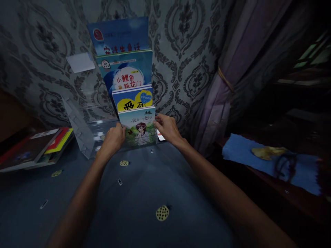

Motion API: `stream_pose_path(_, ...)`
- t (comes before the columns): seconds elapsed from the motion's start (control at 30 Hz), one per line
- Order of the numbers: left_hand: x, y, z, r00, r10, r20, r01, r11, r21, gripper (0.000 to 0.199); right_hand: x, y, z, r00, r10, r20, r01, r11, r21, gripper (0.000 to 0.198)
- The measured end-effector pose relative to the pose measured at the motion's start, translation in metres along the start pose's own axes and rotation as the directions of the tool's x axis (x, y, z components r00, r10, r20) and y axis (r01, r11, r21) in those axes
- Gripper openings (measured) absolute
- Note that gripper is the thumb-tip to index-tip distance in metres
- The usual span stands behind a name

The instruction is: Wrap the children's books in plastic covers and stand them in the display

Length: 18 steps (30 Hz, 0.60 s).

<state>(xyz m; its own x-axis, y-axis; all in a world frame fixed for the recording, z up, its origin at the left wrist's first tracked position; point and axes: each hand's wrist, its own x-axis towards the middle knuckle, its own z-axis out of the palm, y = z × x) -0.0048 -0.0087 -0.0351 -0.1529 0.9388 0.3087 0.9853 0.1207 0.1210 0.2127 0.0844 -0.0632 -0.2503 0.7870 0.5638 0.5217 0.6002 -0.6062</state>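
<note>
With my left grip (113,138) and right grip (168,128) I hold the green book (137,132) by its sides, in front of other books (128,76), far across the desk (139,196).

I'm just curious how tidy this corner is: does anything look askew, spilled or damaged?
Slightly: the book pile at far left is askew, its covers fanned unevenly, whereas the stepped books ahead stand in neater order. No spill or damage shows, though the right side is dim and blurred.
</note>
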Motion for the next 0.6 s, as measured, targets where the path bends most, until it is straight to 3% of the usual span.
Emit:
stream_pose_path(0.37, 0.003, -0.009, -0.001, 0.999, 0.044, -0.005, -0.044, 0.999, -0.022, 0.028, 0.002, -0.003, -0.009, 0.998, 0.039, 0.054, -0.041, 0.999, 0.032, 0.018)
stream_pose_path(0.6, 0.000, -0.001, -0.015, 0.994, -0.013, 0.109, 0.013, 1.000, 0.005, 0.034, 0.001, -0.012, -0.016, 0.997, 0.033, 0.066, -0.028, 0.997, -0.072, 0.022)
